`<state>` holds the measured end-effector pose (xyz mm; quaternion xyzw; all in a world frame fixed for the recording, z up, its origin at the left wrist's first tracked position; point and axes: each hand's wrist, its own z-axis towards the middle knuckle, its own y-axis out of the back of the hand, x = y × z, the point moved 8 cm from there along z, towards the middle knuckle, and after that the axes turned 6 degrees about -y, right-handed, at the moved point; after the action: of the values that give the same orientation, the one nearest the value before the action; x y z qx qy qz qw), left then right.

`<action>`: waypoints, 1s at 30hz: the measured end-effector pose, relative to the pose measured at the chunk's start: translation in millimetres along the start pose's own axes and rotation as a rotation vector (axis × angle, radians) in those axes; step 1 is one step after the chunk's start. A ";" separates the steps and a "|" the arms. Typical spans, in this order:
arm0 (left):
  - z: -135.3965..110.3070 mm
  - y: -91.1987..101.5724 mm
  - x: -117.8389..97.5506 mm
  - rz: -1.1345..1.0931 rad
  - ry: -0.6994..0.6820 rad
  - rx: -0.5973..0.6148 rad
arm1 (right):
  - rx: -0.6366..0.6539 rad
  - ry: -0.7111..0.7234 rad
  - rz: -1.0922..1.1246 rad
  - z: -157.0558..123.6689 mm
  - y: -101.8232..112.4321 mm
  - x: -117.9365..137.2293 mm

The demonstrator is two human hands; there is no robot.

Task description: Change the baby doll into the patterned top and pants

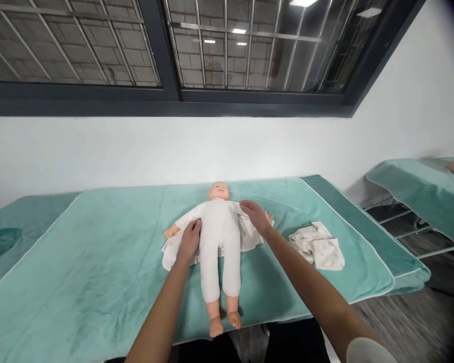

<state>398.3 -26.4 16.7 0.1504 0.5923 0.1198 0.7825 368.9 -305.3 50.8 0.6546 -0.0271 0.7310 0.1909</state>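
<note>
**Teal bed: doll lies on an open garment**

Teal towelling covers the bed (98, 262) beneath a barred window. At its centre the doll (219, 237) lies face up, head toward 12 o'clock, on a patterned garment (249, 238). The garment is spread open, not closed over the doll, so most seems left to do. A folded cloth (318, 245) sits untouched at 3 o'clock. The left hand (189, 239) lies flat on the doll's side at 9 o'clock. The right hand (254, 214) rests open at the doll's shoulder at 2 o'clock, gripping nothing.

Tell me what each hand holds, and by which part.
Left hand rests at the doll's waist, right hand on its upper arm; whether either grips cannot be told.
</note>
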 end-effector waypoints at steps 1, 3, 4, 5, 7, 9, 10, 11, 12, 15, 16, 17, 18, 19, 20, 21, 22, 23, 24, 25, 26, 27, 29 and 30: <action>2.9 0.9 2.1 -0.002 -0.012 0.003 | -0.032 -0.001 -0.020 18.0 -4.8 0.4; 6.1 9.7 8.3 0.031 -0.058 -0.005 | -0.107 0.002 -0.068 39.8 -6.4 -1.9; 6.4 17.9 11.8 0.087 -0.094 -0.026 | -0.144 0.010 -0.098 42.5 -4.0 -4.3; 6.0 27.3 14.7 0.176 -0.138 -0.050 | -0.176 0.023 -0.132 40.3 -0.3 -7.6; 4.2 45.4 19.2 0.429 -0.213 -0.093 | -0.219 0.053 -0.207 25.2 9.7 -16.2; 5.1 58.0 23.4 0.662 -0.218 -0.098 | -0.238 0.077 -0.270 6.0 20.7 -26.3; 7.5 61.9 25.5 0.731 -0.195 -0.081 | -0.242 0.089 -0.299 -2.0 25.5 -30.0; 11.3 64.8 27.5 0.764 -0.156 -0.058 | -0.242 0.108 -0.337 -7.9 28.7 -31.3; 16.3 67.1 29.3 0.765 -0.112 -0.037 | -0.239 0.133 -0.381 -11.3 29.7 -29.7; 36.2 71.9 29.9 0.709 -0.039 -0.024 | -0.194 0.229 -0.483 -8.0 12.9 -5.5; 43.6 74.3 28.2 0.699 -0.051 -0.052 | -0.147 0.277 -0.489 -3.8 -1.8 8.8; 50.8 77.0 26.2 0.682 -0.081 -0.089 | -0.081 0.330 -0.479 1.0 -21.3 25.0; 57.6 79.1 25.6 0.640 -0.112 -0.116 | 0.006 0.401 -0.478 5.1 -45.7 42.9; 64.1 80.2 28.1 0.554 -0.123 -0.117 | 0.094 0.477 -0.493 8.5 -72.7 60.3; 70.1 80.0 33.9 0.427 -0.108 -0.088 | 0.182 0.535 -0.527 12.0 -100.9 74.5; 75.2 78.9 41.4 0.273 -0.073 -0.044 | 0.269 0.574 -0.595 15.6 -129.7 84.3; 79.2 77.5 48.9 0.113 -0.030 0.003 | 0.330 0.592 -0.695 20.2 -155.9 89.3; 82.2 76.5 55.3 -0.038 0.009 0.044 | 0.387 0.599 -0.813 25.0 -179.7 89.9; 84.5 76.4 60.2 -0.172 0.039 0.071 | 0.436 0.598 -0.933 30.0 -199.6 87.2; 86.5 77.1 64.0 -0.285 0.060 0.088 | 0.479 0.594 -1.040 35.1 -215.0 82.3; 88.1 77.6 67.1 -0.379 0.078 0.104 | 0.525 0.592 -1.123 39.4 -226.1 76.8; 89.6 77.1 69.5 -0.463 0.093 0.122 | 0.571 0.597 -1.172 42.8 -233.0 71.8; 92.9 76.9 72.4 -0.585 0.103 0.122 | 0.614 0.610 -1.162 49.0 -233.8 68.3; 95.0 77.7 73.1 -0.615 0.095 0.094 | 0.595 0.610 -1.110 52.8 -227.9 70.5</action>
<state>508.8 63.4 5.0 -0.0056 0.6509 -0.1431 0.7456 485.6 -92.4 78.5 0.3615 0.5673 0.6531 0.3477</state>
